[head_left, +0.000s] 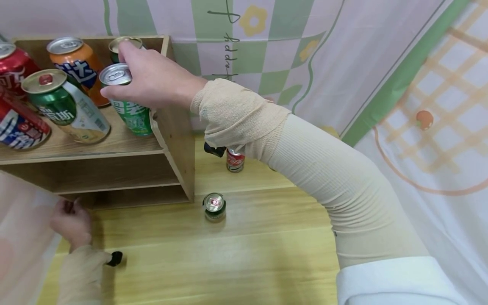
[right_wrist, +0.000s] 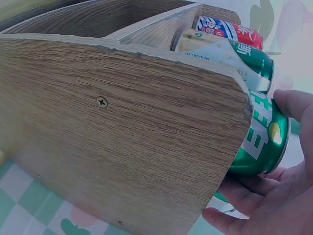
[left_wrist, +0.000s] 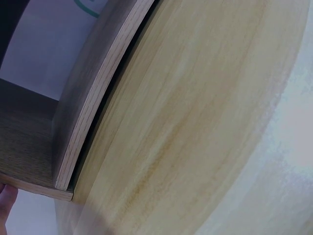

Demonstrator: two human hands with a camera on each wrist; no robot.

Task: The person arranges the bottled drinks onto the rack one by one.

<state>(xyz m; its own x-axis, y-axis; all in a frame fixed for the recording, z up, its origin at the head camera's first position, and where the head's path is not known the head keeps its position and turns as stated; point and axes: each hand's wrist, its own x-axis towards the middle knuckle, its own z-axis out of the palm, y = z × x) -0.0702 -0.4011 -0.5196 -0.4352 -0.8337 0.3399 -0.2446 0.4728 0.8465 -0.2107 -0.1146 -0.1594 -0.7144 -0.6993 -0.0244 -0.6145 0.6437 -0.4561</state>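
Observation:
My right hand [head_left: 156, 78] grips a green soda can [head_left: 135, 118] with a silver top, at the right end of the upper level of a wooden shelf [head_left: 177, 114]. In the right wrist view its thumb and fingers lie on opposite sides of that can [right_wrist: 261, 152], beside the shelf's side panel [right_wrist: 122, 127]. Low at the shelf's front left, my left hand [head_left: 74, 222] holds the edge of the shelf; a fingertip [left_wrist: 7, 197] shows against the board in the left wrist view. The rest of that hand is out of that view.
Beside the gripped can stand a green-and-gold can [head_left: 68, 106], an orange can [head_left: 81, 70], red cans [head_left: 17, 70] and a partly hidden can [head_left: 114, 46]. A dark green can [head_left: 214, 207] and a small red can [head_left: 235, 161] stand on the wood-grain surface [head_left: 248, 254]. Patterned curtains [head_left: 297, 25] hang behind.

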